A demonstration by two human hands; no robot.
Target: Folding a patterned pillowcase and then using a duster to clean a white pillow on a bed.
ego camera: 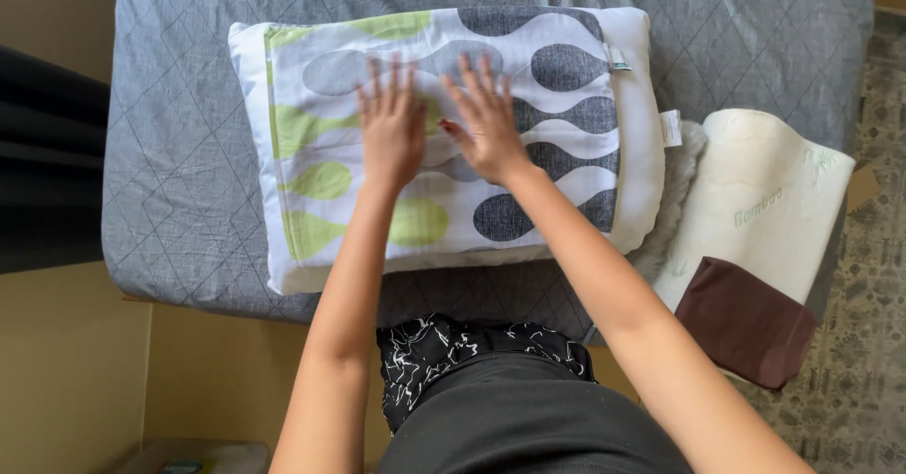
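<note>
Left hand [392, 130] and right hand [486, 125]: both flat, fingers spread, palms pressed side by side on patterned pillow [444, 144], gripping nothing. Pillow lies ctr on grey quilted bed [179, 182].

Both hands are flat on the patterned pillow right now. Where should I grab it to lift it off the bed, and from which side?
Probably by its two short ends, from the near side. The patterned pillow lies flat and crosswise on the grey bed, too wide and soft for one hand. The left hand and right hand rest at its middle; slide them apart to the left edge and the tagged right edge, then pinch.
</note>
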